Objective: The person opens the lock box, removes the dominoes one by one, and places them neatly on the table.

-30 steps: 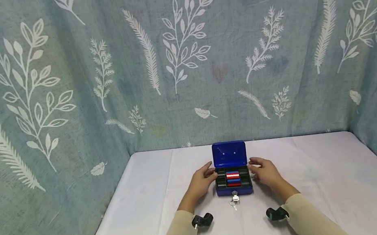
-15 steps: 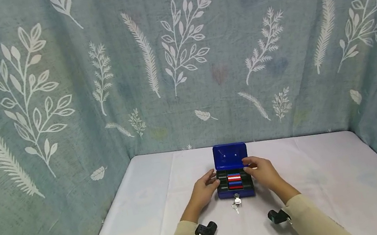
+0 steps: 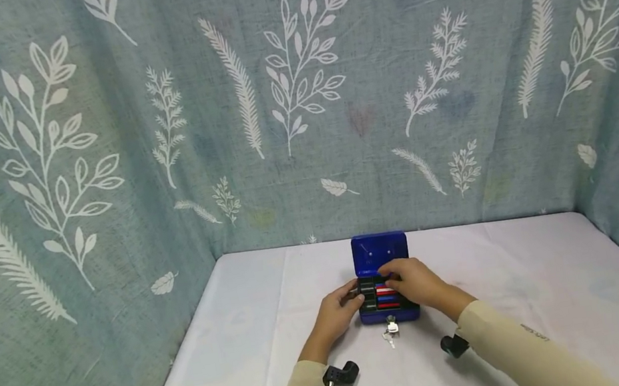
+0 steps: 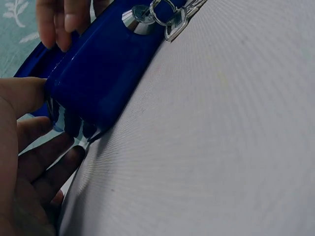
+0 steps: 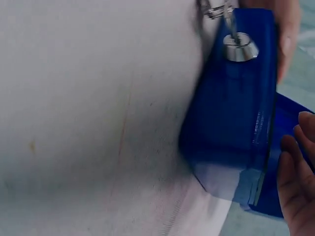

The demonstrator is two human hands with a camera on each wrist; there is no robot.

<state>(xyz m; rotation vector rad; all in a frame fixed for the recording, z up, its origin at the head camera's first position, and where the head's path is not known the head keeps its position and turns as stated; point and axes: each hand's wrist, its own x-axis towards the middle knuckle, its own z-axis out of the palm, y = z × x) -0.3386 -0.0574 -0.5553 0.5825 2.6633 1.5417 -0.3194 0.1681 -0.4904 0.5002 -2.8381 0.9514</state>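
A small blue cash box (image 3: pixel 373 320) stands on the white table with its lid (image 3: pixel 381 252) raised. Inside is a black compartment tray; red, blue and white strips (image 3: pixel 388 299) lie in its middle section. My left hand (image 3: pixel 332 316) rests at the box's left side, thumb by the top rim and fingers spread along the wall in the left wrist view. Over the tray's middle and right part reaches my right hand (image 3: pixel 418 282), its fingertips above the strips. The right wrist view shows its fingers (image 5: pixel 290 169) loosely bent; nothing is visible between them.
A silver lock (image 4: pixel 140 19) sits on the box's front, with a ring of keys (image 3: pixel 390 339) hanging onto the tablecloth. The white tabletop (image 3: pixel 235 339) stretches around the box. Behind it hangs a leaf-patterned curtain (image 3: pixel 289 216). Black wrist devices (image 3: pixel 341 373) are strapped at both sleeves.
My right hand has moved from the box's right side leftward, past the lid's lower corner, to over the tray. The left hand has stayed at the left side.
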